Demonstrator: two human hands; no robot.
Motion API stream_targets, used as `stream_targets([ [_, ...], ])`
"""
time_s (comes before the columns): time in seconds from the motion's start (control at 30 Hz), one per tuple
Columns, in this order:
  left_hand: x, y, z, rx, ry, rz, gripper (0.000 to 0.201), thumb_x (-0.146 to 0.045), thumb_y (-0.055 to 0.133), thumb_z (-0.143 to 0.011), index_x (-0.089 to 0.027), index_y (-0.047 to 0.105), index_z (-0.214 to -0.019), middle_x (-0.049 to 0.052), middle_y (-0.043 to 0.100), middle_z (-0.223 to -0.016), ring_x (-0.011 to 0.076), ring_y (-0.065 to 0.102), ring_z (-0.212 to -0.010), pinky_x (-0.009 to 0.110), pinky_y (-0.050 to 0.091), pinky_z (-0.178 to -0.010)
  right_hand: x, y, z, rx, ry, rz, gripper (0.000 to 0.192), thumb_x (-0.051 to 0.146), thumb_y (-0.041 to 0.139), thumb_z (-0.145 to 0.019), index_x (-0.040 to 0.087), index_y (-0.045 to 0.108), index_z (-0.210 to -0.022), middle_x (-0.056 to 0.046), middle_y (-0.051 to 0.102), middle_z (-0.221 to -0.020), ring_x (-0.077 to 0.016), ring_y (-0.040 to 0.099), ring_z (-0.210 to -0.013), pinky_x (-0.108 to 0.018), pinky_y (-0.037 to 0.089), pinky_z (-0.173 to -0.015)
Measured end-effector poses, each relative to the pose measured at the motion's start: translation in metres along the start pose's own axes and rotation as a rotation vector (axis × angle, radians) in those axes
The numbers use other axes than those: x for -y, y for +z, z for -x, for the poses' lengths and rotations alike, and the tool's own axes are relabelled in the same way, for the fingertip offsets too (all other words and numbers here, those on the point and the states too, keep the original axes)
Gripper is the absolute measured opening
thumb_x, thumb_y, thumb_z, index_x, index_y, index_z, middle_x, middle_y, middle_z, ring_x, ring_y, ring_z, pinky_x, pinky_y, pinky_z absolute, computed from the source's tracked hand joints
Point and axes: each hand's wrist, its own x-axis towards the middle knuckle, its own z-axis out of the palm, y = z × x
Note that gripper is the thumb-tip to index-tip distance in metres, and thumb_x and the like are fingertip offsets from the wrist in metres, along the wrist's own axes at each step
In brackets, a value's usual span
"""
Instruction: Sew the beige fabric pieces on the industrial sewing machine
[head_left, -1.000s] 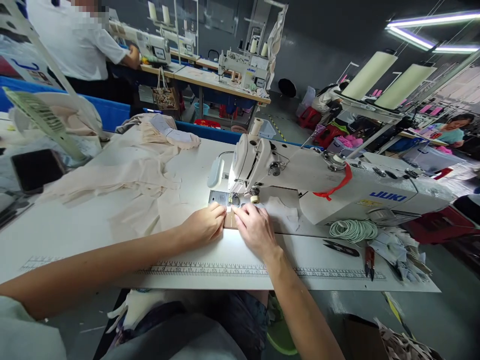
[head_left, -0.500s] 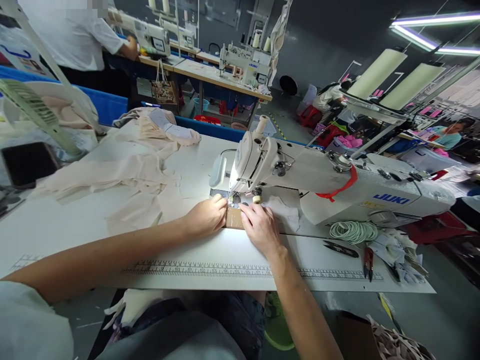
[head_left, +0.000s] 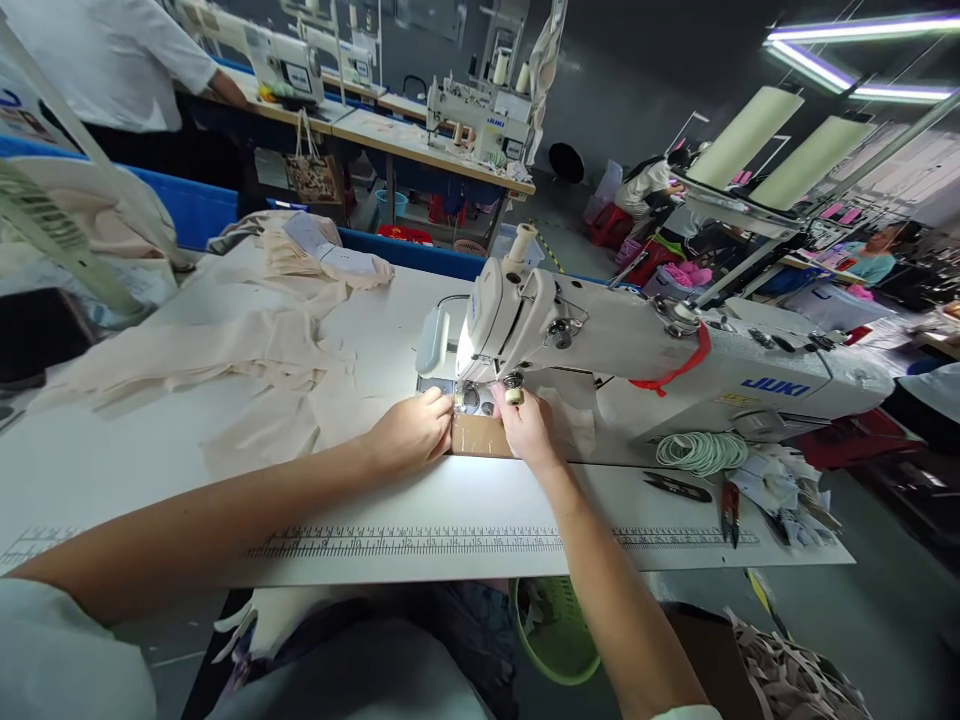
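I sit at a white JUKI sewing machine (head_left: pixel 675 370) on a white table (head_left: pixel 420 500). My left hand (head_left: pixel 411 430) rests on the table just left of the needle area, fingertips pinching a small pale piece by the presser foot (head_left: pixel 459 398). My right hand (head_left: pixel 529 425) is raised under the machine head, fingers by the round knob (head_left: pixel 514 388) right of the needle. Between my hands lies a brown taped patch (head_left: pixel 480 436). What my right fingers touch is hidden.
Beige fabric pieces (head_left: pixel 247 350) spread over the table's left. A coil of pale green elastic (head_left: pixel 701 452), black snips (head_left: pixel 679 488) and red-handled scissors (head_left: pixel 729 510) lie right. A green basket (head_left: pixel 559 640) sits below the table. Other people work at machines behind.
My right hand has moved up and away from me, from flat on the taped patch to the knob under the machine head. My left hand has stayed by the needle.
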Motion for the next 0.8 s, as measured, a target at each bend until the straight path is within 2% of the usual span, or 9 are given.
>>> stream_targets([
  [0.23,0.002,-0.001,-0.004,0.040,-0.003,-0.076,0.032,-0.018,0.043,-0.098,-0.014,0.070,-0.083,0.012,0.067,-0.091,0.0228,0.055,-0.082,0.034,0.050,-0.072,0.006,0.001,0.017,-0.019,0.007,0.011,0.046,0.051,0.033,-0.100,0.025,0.052,-0.068,-0.003,0.061,-0.062,-0.0172,0.057,-0.061,-0.026,0.037,-0.062],
  [0.43,0.008,0.001,-0.008,0.092,-0.033,-0.069,0.034,-0.018,0.040,-0.099,-0.013,0.072,-0.090,0.012,0.067,-0.099,0.0244,0.057,-0.091,0.035,0.050,-0.077,0.000,0.008,0.006,-0.009,0.032,0.020,0.049,0.051,0.031,-0.099,0.025,0.052,-0.063,-0.002,0.057,-0.055,-0.0169,0.054,-0.057,-0.027,0.039,-0.063],
  [0.57,0.007,0.002,-0.008,0.098,-0.042,-0.082,0.035,-0.020,0.038,-0.100,-0.014,0.071,-0.088,0.011,0.068,-0.099,0.0240,0.057,-0.092,0.034,0.050,-0.078,-0.005,0.007,0.005,0.002,0.008,-0.018,0.053,0.053,0.031,-0.100,0.024,0.054,-0.062,-0.002,0.058,-0.055,-0.0157,0.056,-0.057,-0.026,0.042,-0.065],
  [0.7,0.010,0.005,-0.010,0.072,-0.042,-0.004,0.037,-0.020,0.037,-0.099,-0.014,0.069,-0.081,0.012,0.068,-0.095,0.0250,0.059,-0.090,0.036,0.050,-0.076,-0.004,0.001,0.010,0.041,0.014,-0.047,0.055,0.054,0.034,-0.101,0.023,0.060,-0.065,0.001,0.055,-0.052,-0.0144,0.054,-0.054,-0.025,0.041,-0.061],
  [0.8,0.019,0.001,-0.011,0.016,-0.085,0.145,0.032,-0.019,0.038,-0.097,-0.013,0.068,-0.087,0.012,0.067,-0.091,0.0240,0.061,-0.086,0.036,0.051,-0.077,0.009,-0.005,0.017,0.074,0.007,-0.014,0.051,0.049,0.039,-0.102,0.021,0.065,-0.070,0.000,0.058,-0.054,-0.0143,0.054,-0.054,-0.026,0.041,-0.060],
])
